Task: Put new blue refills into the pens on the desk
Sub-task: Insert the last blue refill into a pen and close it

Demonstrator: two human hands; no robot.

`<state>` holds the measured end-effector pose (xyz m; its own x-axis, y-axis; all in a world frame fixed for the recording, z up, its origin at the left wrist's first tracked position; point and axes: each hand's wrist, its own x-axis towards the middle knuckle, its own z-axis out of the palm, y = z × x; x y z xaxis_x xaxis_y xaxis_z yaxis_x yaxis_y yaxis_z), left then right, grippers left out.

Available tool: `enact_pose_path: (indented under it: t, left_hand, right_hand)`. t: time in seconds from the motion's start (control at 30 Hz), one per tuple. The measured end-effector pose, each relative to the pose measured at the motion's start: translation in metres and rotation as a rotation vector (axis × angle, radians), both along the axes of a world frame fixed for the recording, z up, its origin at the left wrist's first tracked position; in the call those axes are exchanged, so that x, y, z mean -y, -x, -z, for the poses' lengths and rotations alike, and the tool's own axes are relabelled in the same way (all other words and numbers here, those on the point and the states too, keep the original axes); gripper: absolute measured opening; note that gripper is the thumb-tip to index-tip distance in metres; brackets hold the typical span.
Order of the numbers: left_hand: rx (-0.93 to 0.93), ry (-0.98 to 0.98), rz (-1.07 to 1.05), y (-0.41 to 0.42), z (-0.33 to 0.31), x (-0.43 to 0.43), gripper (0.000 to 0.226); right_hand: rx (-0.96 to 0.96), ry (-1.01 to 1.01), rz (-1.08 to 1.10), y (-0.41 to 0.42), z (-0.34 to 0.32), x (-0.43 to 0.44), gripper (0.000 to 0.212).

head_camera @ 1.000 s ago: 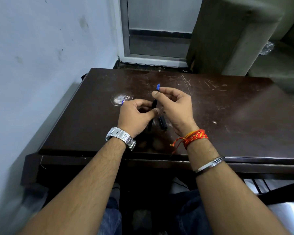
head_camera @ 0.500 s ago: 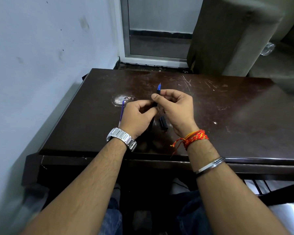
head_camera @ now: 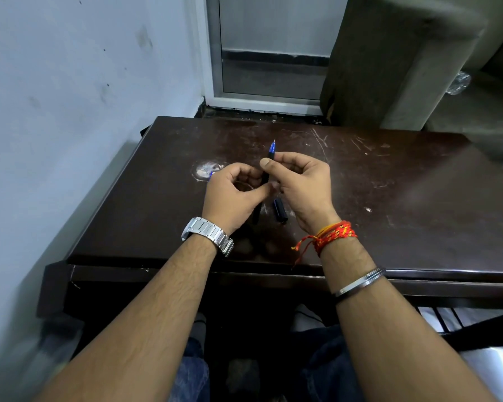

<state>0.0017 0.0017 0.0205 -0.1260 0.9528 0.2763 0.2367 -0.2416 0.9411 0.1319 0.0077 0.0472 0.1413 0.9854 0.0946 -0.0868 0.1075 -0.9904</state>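
Seated person working at a dark brown scratched wooden desk [head_camera: 389, 198]. The left hand [head_camera: 230, 195] is curling round the lower barrel of a slim black plastic pen with a blue tip section [head_camera: 266, 177], which is standing nearly upright above the desk, point away from the body; the right hand [head_camera: 302, 184] is pinching its upper end between thumb and forefinger. A short black pen piece [head_camera: 280, 210] is lying loose on the desk beneath the right hand, and a thin blue sliver [head_camera: 211, 173], possibly a refill, is showing beside the left knuckles. Likely risks: the tip section going on crooked, the refill jamming if forced, the loose piece getting knocked away.
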Motion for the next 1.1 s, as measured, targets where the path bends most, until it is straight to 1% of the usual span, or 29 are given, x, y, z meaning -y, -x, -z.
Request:
enact_pose_path:
  t: [0.13, 0.27, 0.33, 0.4, 0.5, 0.6, 0.67, 0.73, 0.8, 0.83, 0.93, 1.0, 1.1]
  left_hand:
    - [0.057, 0.045, 0.049, -0.0007, -0.0009, -0.0010, 0.008]
    - [0.090, 0.076, 0.061, -0.0017, -0.0020, 0.0005, 0.011]
    - [0.073, 0.063, 0.081, -0.0018, -0.0019, 0.0005, 0.014]
    - [0.065, 0.054, 0.089, -0.0019, -0.0015, 0.0007, 0.012]
    - [0.056, 0.051, 0.095, -0.0034, -0.0007, 0.0010, 0.013]
    - [0.089, 0.069, 0.089, -0.0037, -0.0012, 0.0013, 0.014]
    - [0.099, 0.066, 0.092, -0.0035, -0.0021, 0.0019, 0.016]
    - [0.073, 0.053, 0.089, -0.0035, -0.0026, 0.0024, 0.017]
    - [0.073, 0.052, 0.082, -0.0030, -0.0030, 0.0027, 0.016]
    - [0.084, 0.065, 0.083, -0.0029, -0.0029, 0.0025, 0.014]
    - [0.081, 0.082, 0.096, -0.0028, -0.0032, 0.0030, 0.010]
    - [0.052, 0.062, 0.089, -0.0028, -0.0034, 0.0035, 0.014]
    - [0.010, 0.028, 0.074, -0.0020, -0.0023, 0.0031, 0.018]
  right_hand:
    - [-0.005, -0.005, -0.010, -0.0005, 0.0001, 0.0006, 0.014]
    - [-0.068, 0.017, 0.003, 0.0004, 0.0006, -0.0031, 0.010]
    - [-0.067, 0.019, 0.015, 0.0001, 0.0007, -0.0042, 0.010]
    - [-0.078, -0.006, 0.021, -0.0001, 0.0014, -0.0029, 0.009]
    - [-0.079, -0.022, 0.051, -0.0002, 0.0010, -0.0022, 0.018]
    - [-0.105, 0.002, 0.034, -0.0004, 0.0000, -0.0042, 0.009]
    - [-0.076, -0.003, 0.044, -0.0014, 0.0010, -0.0051, 0.006]
    - [-0.039, -0.021, 0.055, -0.0028, 0.0026, -0.0046, 0.011]
    - [-0.045, -0.027, 0.069, -0.0036, 0.0029, -0.0046, 0.018]
    - [-0.057, -0.022, 0.070, -0.0036, 0.0030, -0.0052, 0.018]
    - [-0.078, -0.009, 0.029, -0.0033, 0.0020, -0.0066, 0.006]
    - [-0.062, -0.025, -0.001, -0.0035, 0.0029, -0.0070, 0.005]
    - [-0.053, -0.046, 0.012, -0.0037, 0.0044, -0.0065, 0.005]
